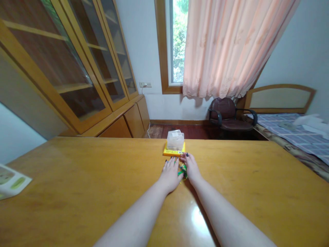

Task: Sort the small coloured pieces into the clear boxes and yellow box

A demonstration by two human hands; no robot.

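Observation:
Both hands rest at the middle of the wooden table around a small heap of green, yellow and blue pieces (183, 169), too small to name. My left hand (170, 175) lies palm down over the left part of the heap, fingers stretched forward and slightly apart. On the heap's right side, my right hand (192, 168) is turned inward, its fingers loosely bent and dark nails showing. Just beyond the fingertips, a clear plastic box (175, 140) stands on a flat yellow box (169, 152). Some pieces are hidden under the hands.
A white power strip (14, 181) lies at the table's left edge. Behind the wooden table (102, 171) are a glass-door cabinet (102, 58), a curtained window (177, 44), a dark red armchair (228, 115) and a bed (288, 128).

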